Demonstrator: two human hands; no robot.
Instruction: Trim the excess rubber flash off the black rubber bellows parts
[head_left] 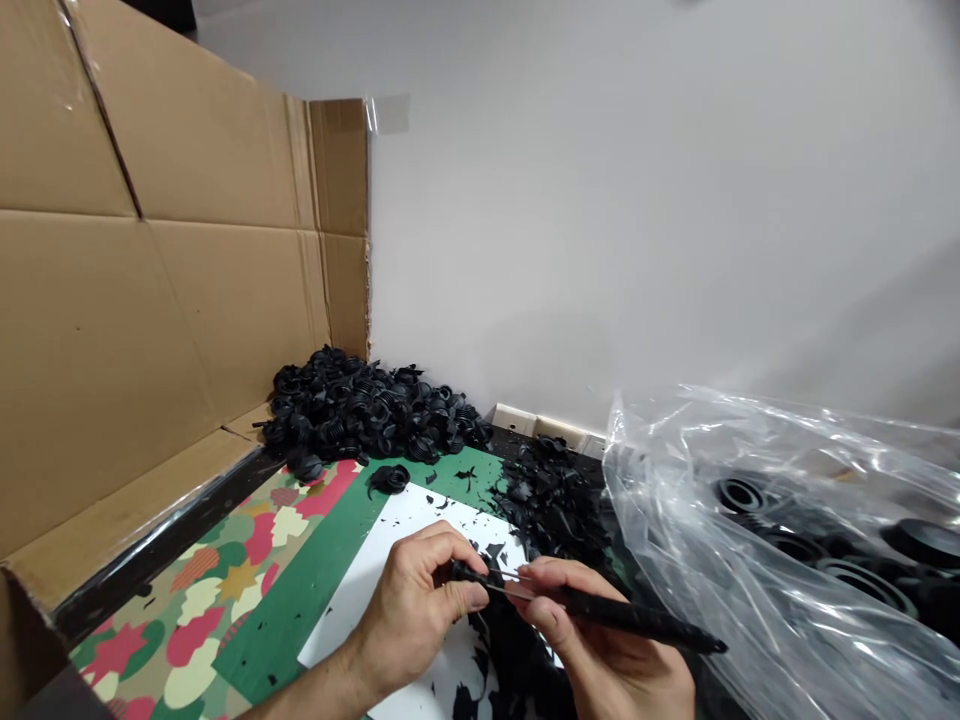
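Observation:
My left hand (416, 610) pinches a small black rubber piece (466, 572) between thumb and fingers, above a white sheet (397, 560). My right hand (611, 645) grips a black-handled craft knife (637, 617), and its thin metal blade (510, 587) reaches toward the rubber piece. The fingers of both hands nearly meet there, and they hide part of the piece. Black rubber shavings (487, 660) lie in a heap on the sheet below my hands.
A mound of ribbed black rubber parts (367, 410) stands at the back. A heap of black scraps (551, 505) lies to its right. A clear plastic bag (780, 540) of black rubber rings sits at right. Cardboard walls (150, 250) rise at left, above a patterned green mat (225, 590).

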